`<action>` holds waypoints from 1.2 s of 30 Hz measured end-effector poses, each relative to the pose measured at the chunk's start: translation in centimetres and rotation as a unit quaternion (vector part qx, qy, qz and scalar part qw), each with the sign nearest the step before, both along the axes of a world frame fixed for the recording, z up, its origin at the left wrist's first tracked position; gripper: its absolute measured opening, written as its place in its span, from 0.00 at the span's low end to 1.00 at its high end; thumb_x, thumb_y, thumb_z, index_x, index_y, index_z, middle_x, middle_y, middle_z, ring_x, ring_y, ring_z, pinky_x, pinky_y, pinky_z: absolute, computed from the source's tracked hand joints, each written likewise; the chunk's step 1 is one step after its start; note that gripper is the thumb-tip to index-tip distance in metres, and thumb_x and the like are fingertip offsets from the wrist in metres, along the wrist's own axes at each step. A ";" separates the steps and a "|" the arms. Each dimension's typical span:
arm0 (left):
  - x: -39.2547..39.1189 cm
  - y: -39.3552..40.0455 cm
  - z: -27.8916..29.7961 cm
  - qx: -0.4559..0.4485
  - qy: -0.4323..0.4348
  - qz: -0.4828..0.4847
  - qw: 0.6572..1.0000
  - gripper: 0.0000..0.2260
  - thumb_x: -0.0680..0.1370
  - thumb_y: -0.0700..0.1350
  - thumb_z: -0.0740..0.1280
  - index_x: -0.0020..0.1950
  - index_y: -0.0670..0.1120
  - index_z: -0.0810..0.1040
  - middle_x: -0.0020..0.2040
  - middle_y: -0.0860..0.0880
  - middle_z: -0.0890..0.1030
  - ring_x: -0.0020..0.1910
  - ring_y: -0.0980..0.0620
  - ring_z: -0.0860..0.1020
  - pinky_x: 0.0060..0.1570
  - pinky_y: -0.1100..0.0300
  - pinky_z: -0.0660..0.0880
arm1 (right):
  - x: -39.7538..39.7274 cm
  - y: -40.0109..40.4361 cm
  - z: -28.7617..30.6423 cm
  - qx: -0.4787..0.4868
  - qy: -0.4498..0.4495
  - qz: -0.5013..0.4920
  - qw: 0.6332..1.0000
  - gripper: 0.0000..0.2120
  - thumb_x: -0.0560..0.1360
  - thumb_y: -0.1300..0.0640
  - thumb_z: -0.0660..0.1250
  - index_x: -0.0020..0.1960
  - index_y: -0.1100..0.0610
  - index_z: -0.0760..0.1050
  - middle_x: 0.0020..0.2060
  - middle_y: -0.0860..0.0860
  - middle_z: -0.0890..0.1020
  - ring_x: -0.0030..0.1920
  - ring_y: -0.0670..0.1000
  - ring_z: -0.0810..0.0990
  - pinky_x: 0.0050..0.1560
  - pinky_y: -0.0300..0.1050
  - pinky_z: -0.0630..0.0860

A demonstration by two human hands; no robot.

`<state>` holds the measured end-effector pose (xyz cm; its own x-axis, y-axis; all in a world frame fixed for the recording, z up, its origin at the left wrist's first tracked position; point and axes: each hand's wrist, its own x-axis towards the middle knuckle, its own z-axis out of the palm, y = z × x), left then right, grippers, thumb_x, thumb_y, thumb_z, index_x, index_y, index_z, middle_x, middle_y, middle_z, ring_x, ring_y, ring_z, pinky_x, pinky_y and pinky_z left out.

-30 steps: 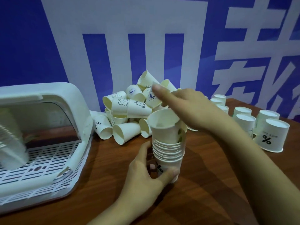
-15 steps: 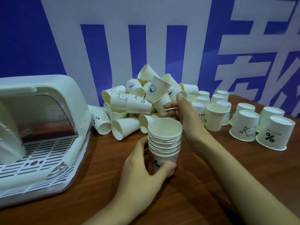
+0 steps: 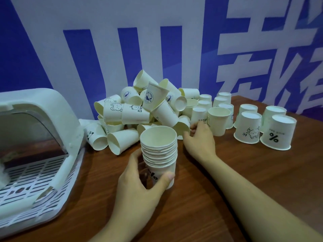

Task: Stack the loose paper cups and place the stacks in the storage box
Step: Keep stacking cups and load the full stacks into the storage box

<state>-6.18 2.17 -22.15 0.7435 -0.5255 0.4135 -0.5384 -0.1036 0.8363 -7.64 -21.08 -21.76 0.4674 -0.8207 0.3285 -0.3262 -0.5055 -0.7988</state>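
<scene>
My left hand (image 3: 138,187) is wrapped round the base of the stack (image 3: 159,155) while my right hand (image 3: 199,139) pinches a light, crushable cup (image 3: 182,127) just beyond it, best held low on the wall.

The place looks like a staged demonstration or exhibition spot rather than a home. A large blue-and-white printed banner (image 3: 174,41) with oversized characters fills the whole background directly behind a wood-grain table (image 3: 253,172). Dozens of printed paper cups (image 3: 139,109) are heaped and lined up there beside a white plastic storage box (image 3: 52,137) with a slotted floor.
</scene>
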 end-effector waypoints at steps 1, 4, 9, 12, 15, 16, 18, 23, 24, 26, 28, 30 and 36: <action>0.0 0.0 0.0 -0.001 0.000 -0.001 1.000 0.30 0.68 0.48 0.82 0.65 0.62 0.74 0.58 0.71 0.81 0.56 0.70 0.80 0.52 0.77 0.73 | -0.1 -0.1 0.1 -0.011 0.001 -0.006 1.000 0.06 0.76 0.55 0.67 0.52 0.54 0.74 0.46 0.49 0.78 0.52 0.54 0.79 0.50 0.49 0.75; 0.1 -0.1 0.0 -0.002 -0.003 -0.004 1.000 0.31 0.68 0.49 0.82 0.67 0.61 0.74 0.58 0.70 0.81 0.57 0.69 0.80 0.53 0.73 0.75 | -0.4 -0.4 0.7 -0.036 0.000 -0.008 0.999 0.05 0.77 0.54 0.68 0.43 0.53 0.77 0.35 0.43 0.79 0.44 0.53 0.81 0.42 0.46 0.72; 0.1 0.0 0.1 -0.007 0.005 -0.003 1.000 0.31 0.69 0.50 0.82 0.69 0.61 0.74 0.59 0.67 0.82 0.58 0.66 0.81 0.59 0.62 0.76 | -0.3 -0.5 1.7 -0.120 -0.052 0.019 0.991 0.09 0.71 0.55 0.68 0.51 0.53 0.80 0.44 0.48 0.82 0.49 0.53 0.80 0.49 0.49 0.76; 0.0 0.0 0.2 -0.005 0.004 -0.008 1.000 0.32 0.69 0.49 0.82 0.69 0.60 0.73 0.59 0.67 0.83 0.58 0.66 0.81 0.57 0.65 0.76 | -0.2 -0.9 1.1 -0.162 0.128 0.097 0.974 0.41 0.67 0.63 0.68 0.78 0.45 0.62 0.64 0.50 0.76 0.65 0.57 0.71 0.61 0.53 0.69; 0.1 0.0 0.1 0.001 0.001 -0.008 1.000 0.30 0.69 0.47 0.82 0.68 0.60 0.74 0.58 0.67 0.83 0.57 0.66 0.82 0.54 0.69 0.77 | -0.1 -0.6 1.0 -0.161 0.094 0.147 0.971 0.49 0.69 0.65 0.70 0.82 0.43 0.51 0.62 0.45 0.77 0.61 0.55 0.72 0.58 0.50 0.70; 0.1 0.0 0.1 0.001 0.001 -0.008 1.000 0.30 0.69 0.46 0.82 0.68 0.60 0.74 0.58 0.67 0.83 0.57 0.66 0.82 0.54 0.71 0.77 | -0.2 -0.6 1.3 -0.155 0.036 0.156 0.975 0.47 0.69 0.64 0.70 0.81 0.44 0.55 0.57 0.44 0.78 0.58 0.53 0.73 0.55 0.49 0.72; 0.1 0.0 0.1 0.001 0.003 -0.009 1.000 0.31 0.69 0.48 0.82 0.68 0.60 0.74 0.58 0.67 0.83 0.57 0.66 0.82 0.53 0.72 0.77 | -0.6 -0.6 2.1 -0.159 -0.003 0.140 0.977 0.44 0.67 0.68 0.68 0.78 0.44 0.62 0.52 0.45 0.77 0.58 0.52 0.71 0.55 0.51 0.74; 0.1 -0.1 0.2 0.003 0.006 -0.013 1.000 0.30 0.69 0.48 0.82 0.68 0.61 0.74 0.58 0.68 0.82 0.57 0.67 0.81 0.52 0.72 0.77 | -1.2 -0.3 2.2 -0.192 0.212 0.211 0.935 0.47 0.71 0.63 0.68 0.82 0.38 0.51 0.73 0.42 0.69 0.73 0.51 0.56 0.62 0.49 0.52; 0.1 0.0 0.2 0.005 0.004 -0.012 1.000 0.30 0.69 0.48 0.82 0.68 0.60 0.74 0.58 0.67 0.83 0.57 0.67 0.81 0.53 0.70 0.77 | -1.2 -0.1 2.2 -0.197 0.246 0.221 0.923 0.48 0.70 0.63 0.68 0.82 0.38 0.49 0.74 0.42 0.68 0.74 0.51 0.54 0.64 0.51 0.51; 0.1 0.0 0.2 0.005 0.000 -0.007 1.000 0.30 0.69 0.47 0.82 0.68 0.59 0.75 0.58 0.66 0.83 0.58 0.66 0.82 0.56 0.66 0.77 | -1.3 0.1 2.8 -0.208 0.288 0.221 0.908 0.48 0.69 0.62 0.67 0.81 0.38 0.50 0.70 0.44 0.69 0.75 0.53 0.53 0.67 0.55 0.53; 0.2 0.0 0.1 0.005 -0.002 -0.004 1.000 0.30 0.69 0.48 0.82 0.68 0.59 0.75 0.58 0.66 0.83 0.58 0.66 0.81 0.56 0.66 0.77 | -1.9 0.5 4.0 -0.220 0.310 0.210 0.901 0.40 0.69 0.59 0.69 0.76 0.37 0.60 0.63 0.45 0.70 0.72 0.54 0.56 0.63 0.55 0.55; 0.2 0.0 0.1 0.003 -0.006 -0.002 1.000 0.30 0.69 0.49 0.81 0.67 0.59 0.75 0.58 0.67 0.83 0.58 0.67 0.81 0.55 0.69 0.77 | -2.6 0.4 5.0 -0.237 0.320 0.195 0.896 0.30 0.69 0.53 0.72 0.68 0.37 0.71 0.55 0.44 0.69 0.66 0.53 0.61 0.56 0.52 0.55; 0.2 0.0 0.0 -0.001 -0.007 -0.002 1.000 0.31 0.69 0.50 0.82 0.69 0.60 0.74 0.59 0.67 0.82 0.59 0.67 0.80 0.57 0.66 0.76 | -4.4 -1.6 7.3 -0.215 0.229 0.134 0.940 0.24 0.66 0.47 0.80 0.61 0.40 0.81 0.44 0.47 0.70 0.54 0.54 0.68 0.50 0.48 0.63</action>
